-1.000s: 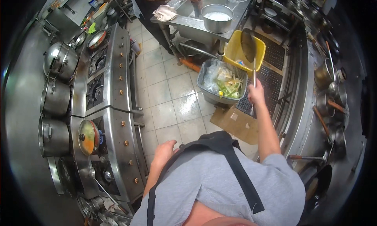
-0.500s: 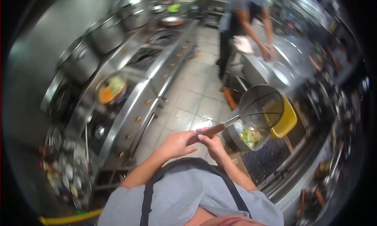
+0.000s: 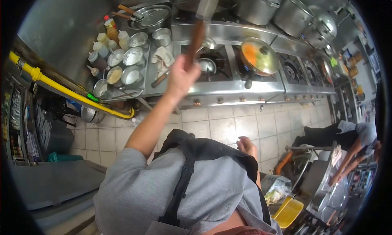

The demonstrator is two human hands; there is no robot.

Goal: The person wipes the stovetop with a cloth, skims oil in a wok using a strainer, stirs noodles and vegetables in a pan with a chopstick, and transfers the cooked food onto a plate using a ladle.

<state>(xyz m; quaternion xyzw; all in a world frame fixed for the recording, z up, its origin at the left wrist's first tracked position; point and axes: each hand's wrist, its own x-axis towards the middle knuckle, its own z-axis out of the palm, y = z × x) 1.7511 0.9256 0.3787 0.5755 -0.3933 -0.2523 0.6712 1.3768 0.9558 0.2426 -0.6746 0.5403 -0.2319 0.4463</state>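
My left hand is wrapped round the brown wooden handle of the strainer, raised over the stove's left end. The tool's far end is blurred near the back shelf. Low at my right side is my right hand, its fingers loosely spread and holding nothing. A lidded pan with orange and green contents sits on a burner. Left of it, a ladle bowl rests over another burner. A white cloth lies beside the burners.
Metal bowls and squeeze bottles stand on the left counter. A yellow pipe runs along that side. Large pots line the back. A co-worker's arms reach over a sink at the right, near a yellow bin.
The view has turned left towards the stove. The strainer has passed from my right hand, through both hands, to my left hand, which is now raised. My right hand has let go.
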